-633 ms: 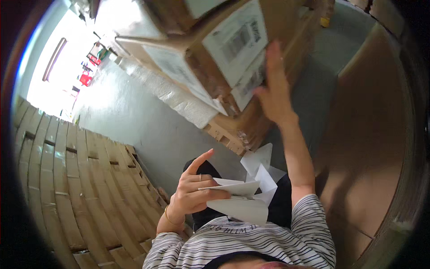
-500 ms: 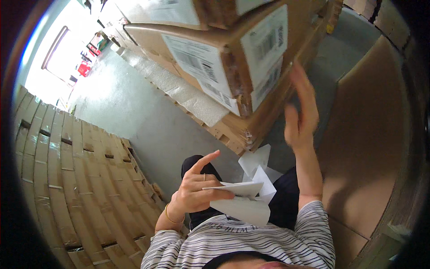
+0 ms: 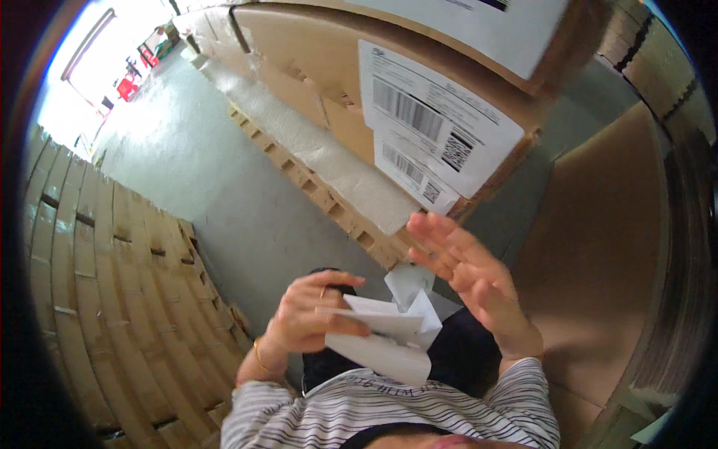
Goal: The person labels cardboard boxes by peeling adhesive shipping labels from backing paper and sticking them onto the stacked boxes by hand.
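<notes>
Several white paper sheets (image 3: 381,355), folded and fanned, are gripped by my left hand (image 3: 308,314) in front of my body. They look like label sheets, and part of the strip hangs down beyond my knees. My right hand (image 3: 479,280) is raised with its fingers stretched out, slightly blurred, holding nothing. It is just below the corner of a cardboard box (image 3: 299,97). On the near face of that box lie two white barcode labels, a larger label (image 3: 441,112) overlapping a smaller label (image 3: 407,168).
Another labelled box (image 3: 576,45) sits on top. A long white foam-like strip (image 3: 314,150) lies beside the box on a slatted cardboard pallet (image 3: 329,198). Stacked flat cardboard (image 3: 112,299) stands at left; large cardboard sheets (image 3: 598,262) stand at right. Red objects (image 3: 129,87) are far off on the grey floor (image 3: 224,179).
My right hand has come away from the box's right side, down and left toward the papers. The view has shifted, bringing the label-bearing face round. My left hand keeps the sheets.
</notes>
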A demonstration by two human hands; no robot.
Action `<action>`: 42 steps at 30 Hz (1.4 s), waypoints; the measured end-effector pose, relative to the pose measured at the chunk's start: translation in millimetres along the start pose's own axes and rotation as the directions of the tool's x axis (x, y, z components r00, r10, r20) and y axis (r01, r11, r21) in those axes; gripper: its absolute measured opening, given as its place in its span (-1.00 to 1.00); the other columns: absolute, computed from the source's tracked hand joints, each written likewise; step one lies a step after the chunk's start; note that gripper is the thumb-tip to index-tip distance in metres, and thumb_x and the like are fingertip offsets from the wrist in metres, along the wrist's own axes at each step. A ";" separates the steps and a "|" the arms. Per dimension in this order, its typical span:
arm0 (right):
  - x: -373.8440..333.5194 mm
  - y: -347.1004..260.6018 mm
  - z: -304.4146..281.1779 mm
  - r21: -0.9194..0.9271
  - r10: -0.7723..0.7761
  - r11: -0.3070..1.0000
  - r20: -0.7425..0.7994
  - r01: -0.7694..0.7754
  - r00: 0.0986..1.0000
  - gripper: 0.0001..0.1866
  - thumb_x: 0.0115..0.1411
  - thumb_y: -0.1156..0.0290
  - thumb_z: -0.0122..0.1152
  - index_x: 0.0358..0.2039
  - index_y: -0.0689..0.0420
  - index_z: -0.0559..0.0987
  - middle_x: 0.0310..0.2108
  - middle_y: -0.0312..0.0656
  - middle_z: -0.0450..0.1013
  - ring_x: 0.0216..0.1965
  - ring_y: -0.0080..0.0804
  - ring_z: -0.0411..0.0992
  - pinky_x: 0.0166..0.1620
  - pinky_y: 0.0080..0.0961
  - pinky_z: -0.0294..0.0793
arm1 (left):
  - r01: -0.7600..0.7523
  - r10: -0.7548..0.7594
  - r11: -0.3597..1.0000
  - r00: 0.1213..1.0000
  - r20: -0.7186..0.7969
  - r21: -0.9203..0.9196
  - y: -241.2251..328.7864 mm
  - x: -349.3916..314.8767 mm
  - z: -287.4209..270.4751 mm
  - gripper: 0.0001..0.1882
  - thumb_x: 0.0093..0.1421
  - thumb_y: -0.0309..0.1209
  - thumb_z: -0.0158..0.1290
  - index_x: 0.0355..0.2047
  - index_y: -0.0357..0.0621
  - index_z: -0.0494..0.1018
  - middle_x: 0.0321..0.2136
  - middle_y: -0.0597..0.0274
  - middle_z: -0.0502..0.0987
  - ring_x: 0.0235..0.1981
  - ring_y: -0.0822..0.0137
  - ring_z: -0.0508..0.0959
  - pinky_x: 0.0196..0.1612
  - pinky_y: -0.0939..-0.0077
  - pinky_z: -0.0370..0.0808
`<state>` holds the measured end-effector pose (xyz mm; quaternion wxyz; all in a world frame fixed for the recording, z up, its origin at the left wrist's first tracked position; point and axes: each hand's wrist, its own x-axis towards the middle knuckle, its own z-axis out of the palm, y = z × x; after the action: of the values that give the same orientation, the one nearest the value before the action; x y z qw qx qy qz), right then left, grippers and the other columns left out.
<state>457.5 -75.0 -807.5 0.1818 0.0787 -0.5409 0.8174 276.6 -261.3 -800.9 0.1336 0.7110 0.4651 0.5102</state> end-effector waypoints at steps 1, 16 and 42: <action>5.8 -7.1 -1.9 -0.062 -0.002 0.998 -0.006 0.002 1.000 -0.21 0.33 0.03 -0.09 0.34 0.26 -0.10 0.38 -0.01 -0.17 0.40 -0.17 -0.23 0.35 -0.12 -0.18 | 0.017 -0.017 1.000 1.000 -0.016 -0.003 -1.0 9.5 -6.6 -0.76 -0.13 -0.55 0.03 -0.41 -0.11 0.59 -0.67 0.30 0.46 -0.62 0.36 0.50 0.02 0.13 0.48; 37.1 -111.7 84.6 -0.255 0.314 0.886 -0.286 -0.388 0.905 -0.47 0.22 0.15 0.03 0.08 0.27 0.36 0.09 -0.10 0.33 0.19 -0.33 0.23 0.26 -0.35 0.07 | 0.456 -0.669 0.715 0.665 -0.331 -0.530 105.2 79.8 -104.0 -0.85 0.01 -0.55 0.12 -0.37 -0.33 0.55 -0.45 0.19 0.62 -0.38 0.47 0.56 -0.26 0.58 0.46; 448.7 -297.9 326.5 -0.295 0.437 0.884 0.248 -0.362 0.865 -0.49 0.08 0.11 0.33 -0.08 0.22 0.51 -0.31 -0.26 0.53 -0.32 -0.61 0.50 -0.29 -0.66 0.50 | 0.813 0.072 0.353 0.469 -0.880 0.462 344.5 120.6 -463.1 -0.75 0.03 -0.25 0.17 -0.31 -0.10 0.59 -0.45 0.08 0.59 -0.42 0.16 0.60 -0.34 0.42 0.48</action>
<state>135.8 -174.1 -275.2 -0.0710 0.0680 -0.6609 0.7440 69.6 -480.0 -293.9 -0.3330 0.2117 0.8279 0.3987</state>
